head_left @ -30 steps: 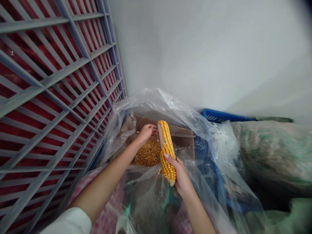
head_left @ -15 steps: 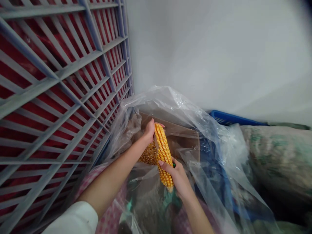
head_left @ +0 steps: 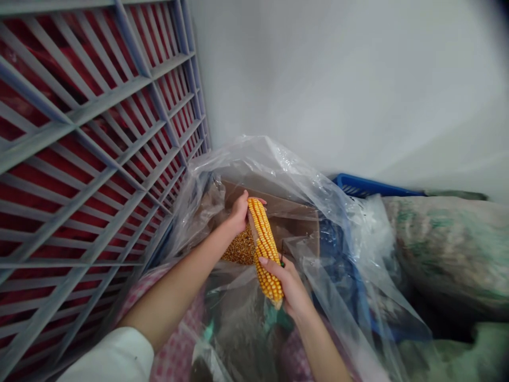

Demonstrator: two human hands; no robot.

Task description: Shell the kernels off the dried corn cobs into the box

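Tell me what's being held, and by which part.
An ear of corn: left hand at its far end, right hand gripping its nearer half. I can't tell whether the thin dark rod is held.

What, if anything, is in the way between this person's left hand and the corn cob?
Nothing visible: the left hand is at the upper end of the corn cob, and the right hand grips its lower part.
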